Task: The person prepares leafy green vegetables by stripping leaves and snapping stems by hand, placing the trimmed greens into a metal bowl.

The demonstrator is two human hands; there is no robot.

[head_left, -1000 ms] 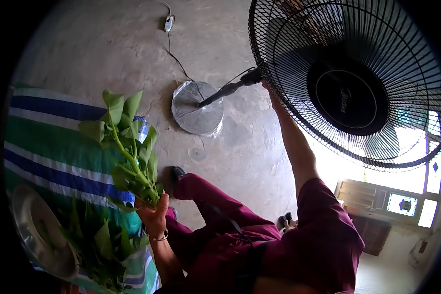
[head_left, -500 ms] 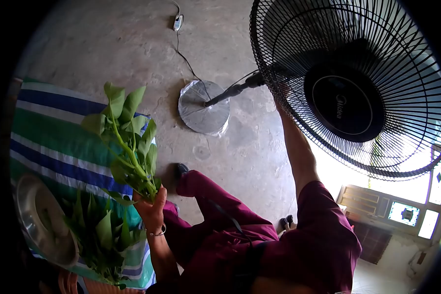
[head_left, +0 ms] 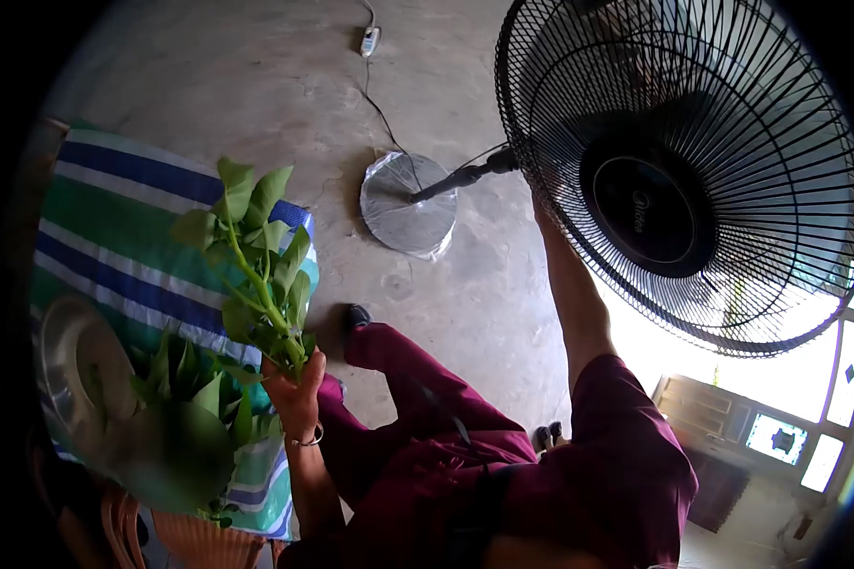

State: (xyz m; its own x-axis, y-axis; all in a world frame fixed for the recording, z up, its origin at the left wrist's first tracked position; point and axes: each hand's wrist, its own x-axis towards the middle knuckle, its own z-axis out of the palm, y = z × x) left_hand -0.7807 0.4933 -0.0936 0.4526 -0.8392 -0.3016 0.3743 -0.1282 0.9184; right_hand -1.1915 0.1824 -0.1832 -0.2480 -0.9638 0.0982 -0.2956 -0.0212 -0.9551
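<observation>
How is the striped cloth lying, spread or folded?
Spread: the cloth lies out broadly, stripes showing, with a bowl on it.

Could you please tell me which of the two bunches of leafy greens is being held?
The leafy bunch gripped in the left hand; the other bunch lies on the striped sheet beside the metal bowl.

maroon clothes are worn with a bracelet.

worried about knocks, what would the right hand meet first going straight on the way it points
Probably the Midea pedestal fan: the right arm runs up behind its wire grille. The arm's far end is mostly hidden, so depth is unclear.
</observation>
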